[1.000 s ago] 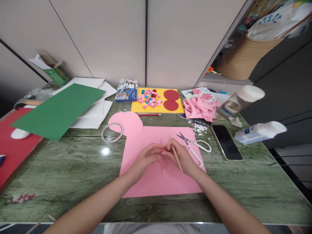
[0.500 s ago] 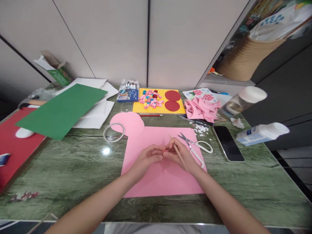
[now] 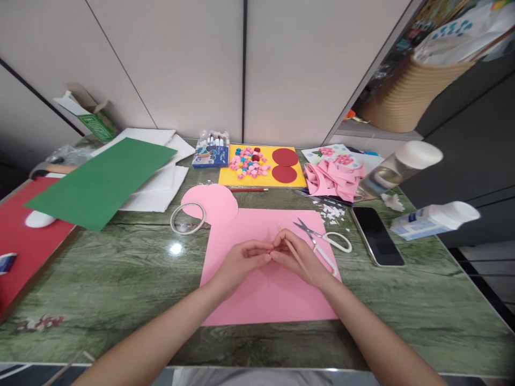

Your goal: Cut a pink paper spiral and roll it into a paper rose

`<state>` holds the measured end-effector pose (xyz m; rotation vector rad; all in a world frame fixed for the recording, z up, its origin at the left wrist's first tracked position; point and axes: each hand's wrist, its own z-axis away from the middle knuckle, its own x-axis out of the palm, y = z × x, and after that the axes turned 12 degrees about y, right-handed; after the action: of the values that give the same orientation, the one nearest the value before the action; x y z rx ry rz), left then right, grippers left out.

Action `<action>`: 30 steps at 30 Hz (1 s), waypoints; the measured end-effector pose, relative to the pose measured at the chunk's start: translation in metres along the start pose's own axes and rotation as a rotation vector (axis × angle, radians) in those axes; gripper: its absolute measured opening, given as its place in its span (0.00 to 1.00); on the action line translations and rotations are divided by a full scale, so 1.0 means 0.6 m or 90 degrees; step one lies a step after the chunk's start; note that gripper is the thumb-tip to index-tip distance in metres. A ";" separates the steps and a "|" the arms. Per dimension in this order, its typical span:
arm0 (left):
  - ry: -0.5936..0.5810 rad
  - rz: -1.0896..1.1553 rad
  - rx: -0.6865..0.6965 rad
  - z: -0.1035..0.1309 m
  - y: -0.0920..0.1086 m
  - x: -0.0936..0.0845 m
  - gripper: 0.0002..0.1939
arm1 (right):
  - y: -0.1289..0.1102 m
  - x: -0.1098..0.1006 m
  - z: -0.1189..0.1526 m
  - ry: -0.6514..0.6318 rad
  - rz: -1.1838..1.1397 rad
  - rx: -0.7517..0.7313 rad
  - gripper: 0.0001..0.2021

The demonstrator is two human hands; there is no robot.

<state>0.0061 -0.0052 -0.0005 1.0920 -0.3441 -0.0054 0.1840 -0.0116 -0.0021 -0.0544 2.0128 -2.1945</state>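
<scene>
Above a sheet of pink paper (image 3: pixel 273 305), my left hand (image 3: pixel 240 264) and my right hand (image 3: pixel 306 260) meet fingertip to fingertip. Between them they pinch a small pinkish-red piece (image 3: pixel 271 251), mostly covered by the fingers. A thin wooden stick (image 3: pixel 295 254) also sits in my right hand, slanting across the fingers. Scissors with white handles (image 3: pixel 337 242) lie spread on the paper's right side, close by my right hand. Two joined pink paper circles (image 3: pixel 219 202) and a roll of tape (image 3: pixel 173 222) lie beyond my left hand.
At the back, a yellow sheet (image 3: pixel 263 181) carries small coloured rolls (image 3: pixel 250 163) and two red circles (image 3: pixel 284 174). Pink paper scraps (image 3: pixel 336 179), a phone (image 3: pixel 378 236) and two bottles (image 3: pixel 432 220) are on the right. Green paper (image 3: pixel 104 182) and red paper (image 3: pixel 24 236) lie left.
My fingertips have drawn closer around the small piece, covering more of it. The wooden stick has shifted slightly left at its tip. Everything on the table stays put.
</scene>
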 end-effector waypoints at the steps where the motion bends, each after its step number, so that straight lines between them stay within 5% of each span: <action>1: 0.009 -0.018 -0.005 0.000 0.000 0.000 0.13 | -0.001 0.000 0.001 -0.004 0.006 -0.004 0.09; 30: 0.049 0.071 -0.030 -0.003 0.004 -0.001 0.12 | -0.013 0.005 0.005 0.070 0.162 -0.067 0.06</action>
<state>0.0059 -0.0022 0.0007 1.0217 -0.3332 0.1272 0.1810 -0.0142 0.0059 0.2990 2.0602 -1.9732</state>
